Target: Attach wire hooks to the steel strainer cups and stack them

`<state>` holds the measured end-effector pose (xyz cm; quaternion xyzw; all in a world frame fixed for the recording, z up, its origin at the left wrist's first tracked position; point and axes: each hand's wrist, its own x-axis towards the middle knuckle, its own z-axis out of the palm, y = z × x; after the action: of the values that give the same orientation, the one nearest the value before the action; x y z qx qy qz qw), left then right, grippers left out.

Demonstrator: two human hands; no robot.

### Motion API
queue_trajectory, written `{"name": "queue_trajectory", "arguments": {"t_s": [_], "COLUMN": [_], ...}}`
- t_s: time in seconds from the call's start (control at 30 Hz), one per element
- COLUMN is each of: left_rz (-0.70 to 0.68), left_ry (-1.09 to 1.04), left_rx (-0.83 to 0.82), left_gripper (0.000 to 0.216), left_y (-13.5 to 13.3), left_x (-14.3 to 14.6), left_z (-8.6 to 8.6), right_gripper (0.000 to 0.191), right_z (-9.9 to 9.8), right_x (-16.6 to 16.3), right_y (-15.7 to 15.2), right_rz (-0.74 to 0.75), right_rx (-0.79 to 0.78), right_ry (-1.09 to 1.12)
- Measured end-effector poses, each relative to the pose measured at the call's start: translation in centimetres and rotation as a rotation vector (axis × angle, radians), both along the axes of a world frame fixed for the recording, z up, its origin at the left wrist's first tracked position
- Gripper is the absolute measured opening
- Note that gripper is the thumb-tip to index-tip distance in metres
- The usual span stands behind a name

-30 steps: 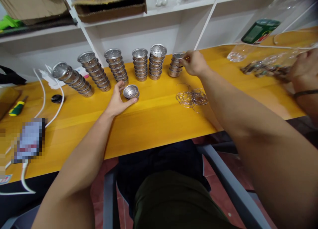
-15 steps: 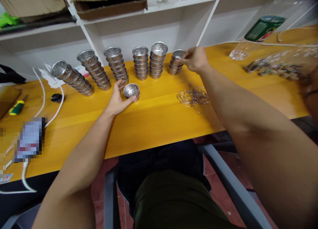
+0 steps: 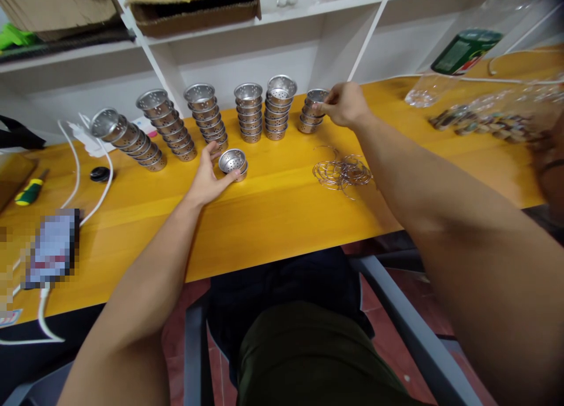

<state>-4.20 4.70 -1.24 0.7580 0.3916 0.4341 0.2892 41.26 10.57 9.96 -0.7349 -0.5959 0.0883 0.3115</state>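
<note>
My left hand (image 3: 208, 177) curves around a short stack of perforated metal cups (image 3: 232, 161) on the table, its thumb against the front of the rim and its fingers at the left side. Farther right, my right hand (image 3: 346, 104) pinches the side of the upper cup in another short perforated cup stack (image 3: 309, 121); its fingertips partly cover that cup. Between the two hands and behind them stand taller stacks of the same cups, one upright (image 3: 249, 112) and one beside it (image 3: 277, 107). A tangle of thin wire rings (image 3: 342, 172) lies below my right wrist.
More cup stacks (image 3: 165, 124) lean toward the left. A screwdriver (image 3: 30, 190), a black round cap (image 3: 100, 174), white cables and a blurred device (image 3: 53, 247) lie at left. On the right are a plastic bottle (image 3: 465, 52) and small bagged pieces (image 3: 489, 121). White shelving (image 3: 247, 59) borders the back.
Both hands keep their places on the cup stacks. Only a very slight shift of the whole view is visible.
</note>
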Motion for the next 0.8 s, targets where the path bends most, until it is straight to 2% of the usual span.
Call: {"name": "queue_trajectory", "arguments": {"t_s": [0.1, 0.2, 0.3, 0.43, 0.6, 0.77, 0.8], "left_rz": [-0.006, -0.005, 0.001, 0.016, 0.019, 0.009, 0.010], "left_ry": [0.008, 0.001, -0.024, -0.054, -0.040, -0.023, -0.024], "left_rx": [0.001, -0.005, -0.013, -0.027, -0.038, -0.044, -0.041], "left_gripper": [0.130, 0.130, 0.128, 0.123, 0.121, 0.127, 0.127], "left_y": [-0.1, -0.1, -0.1, -0.5, -0.9, -0.8, -0.7], "left_x": [0.0, 0.1, 0.2, 0.2, 0.3, 0.2, 0.2], "left_z": [0.2, 0.3, 0.3, 0.6, 1.1, 1.0, 0.9], "right_gripper": [0.023, 0.052, 0.062, 0.064, 0.068, 0.060, 0.056], "right_z": [-0.1, -0.2, -0.6, -1.5, -2.5, -3.2, -3.4], "right_x": [-0.3, -0.6, -0.8, -0.6, -0.4, 0.1, 0.3], "right_y": [-0.6, -1.1, -1.1, -0.4, 0.1, 0.8, 1.0], "right_rz": [-0.027, -0.035, -0.034, -0.014, 0.049, 0.010, 0.090], "right_rx": [0.080, 0.129, 0.121, 0.095, 0.116, 0.114, 0.096], "right_ry": [0.080, 0.151, 0.221, 0.280, 0.248, 0.143, 0.092]}}
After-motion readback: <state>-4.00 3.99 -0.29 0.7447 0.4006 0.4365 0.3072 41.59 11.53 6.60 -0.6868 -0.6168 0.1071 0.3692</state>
